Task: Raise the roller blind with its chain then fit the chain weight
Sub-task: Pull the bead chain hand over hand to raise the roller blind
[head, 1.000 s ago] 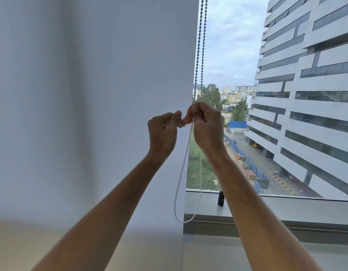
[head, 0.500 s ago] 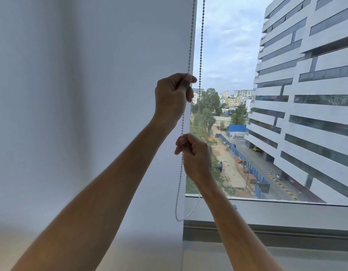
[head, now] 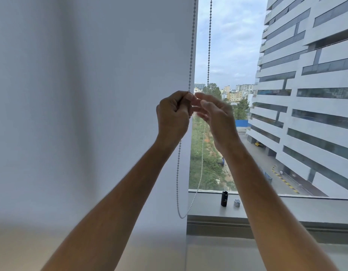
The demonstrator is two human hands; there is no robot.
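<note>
Roller blind (head: pixel 91 114), pale and plain, hangs down over the left two thirds of the window and reaches below the sill line, so it hides everything behind it on that side. Its bead chain (head: pixel 191 45) runs in two strands along the blind's right edge: one strand lies against the fabric, the other (head: pixel 209 45) hangs just beside it in front of the glass. Both come down to the hands, and below them the chain drops in a loose loop whose bottom hangs near the front edge of the window sill (head: pixel 286 208). The left hand (head: pixel 174 116) is clenched around the fabric-side strand, with thumb and forefinger pinching it at the top. The right hand (head: pixel 214 116) is just beside it, fingers spread and loosely bent, blurred; it holds nothing that can be made out, and whether its fingertips touch the chain cannot be told. On the sill, right of the loop and partly behind the right forearm, a small black cylinder (head: pixel 224 198) stands upright, with a smaller grey piece (head: pixel 236 203) just beside it. Through the uncovered glass a tall white building (head: pixel 306 94) with dark window bands fills the right side, with trees, a road and cloudy sky between it and the blind.
</note>
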